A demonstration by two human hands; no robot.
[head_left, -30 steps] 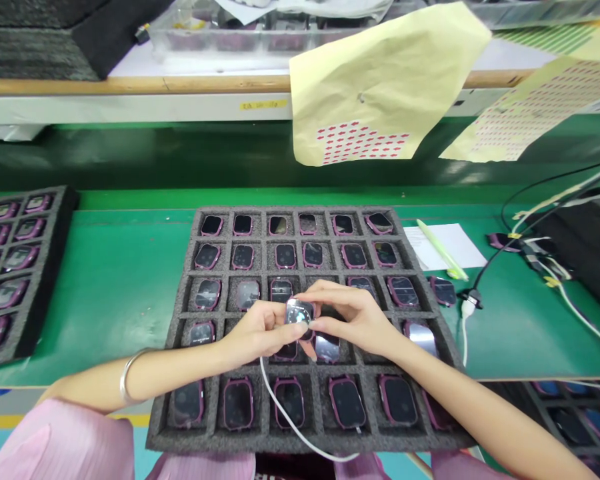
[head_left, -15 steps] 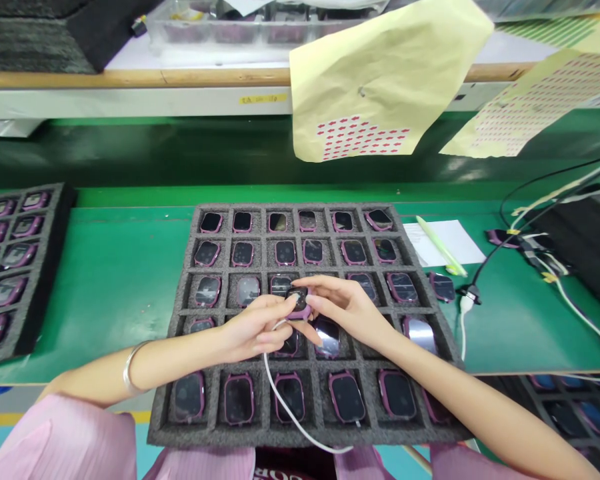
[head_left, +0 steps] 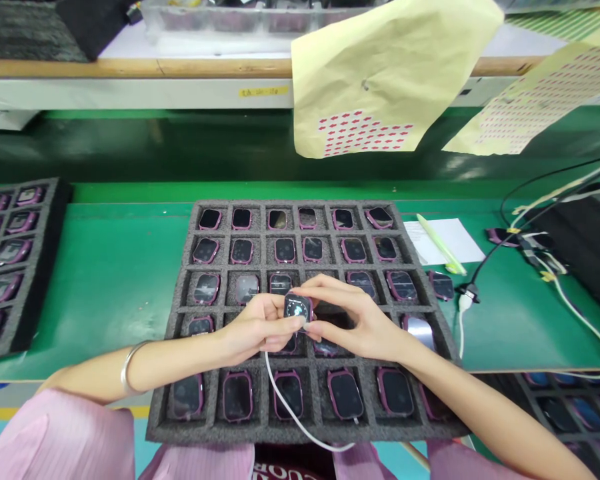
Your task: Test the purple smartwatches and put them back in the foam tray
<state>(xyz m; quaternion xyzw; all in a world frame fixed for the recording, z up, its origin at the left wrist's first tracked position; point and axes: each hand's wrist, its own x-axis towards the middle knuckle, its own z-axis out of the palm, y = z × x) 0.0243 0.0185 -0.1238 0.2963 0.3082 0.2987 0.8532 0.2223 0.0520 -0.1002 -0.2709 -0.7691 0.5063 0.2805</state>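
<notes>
Between my two hands is a purple-framed smartwatch case (head_left: 298, 306) without a strap, its screen facing up and lit with a dial. My left hand (head_left: 260, 327) grips its left side, thumb at the lower edge of the screen. Fingers and thumb of my right hand (head_left: 353, 313) pinch the right side. A white cable (head_left: 285, 407) runs from under my left hand down to the tray's front edge; where it meets the watch is hidden. Below my hands lies a grey foam tray (head_left: 180, 293) with several purple smartwatch cases in its compartments, some covered by my hands and arms.
Another foam tray (head_left: 40, 267) of watches stands at the left. To the right are a green pen (head_left: 440, 243) on white paper (head_left: 463, 240), a loose watch (head_left: 441, 285) and a cable connector (head_left: 465, 297). Yellow sticker sheets (head_left: 380, 73) hang from the shelf edge.
The watch in my hands has turned screen up, and its screen now shows a lit dial. My left thumb moved to its lower edge, and my right fingers closed in on its side.
</notes>
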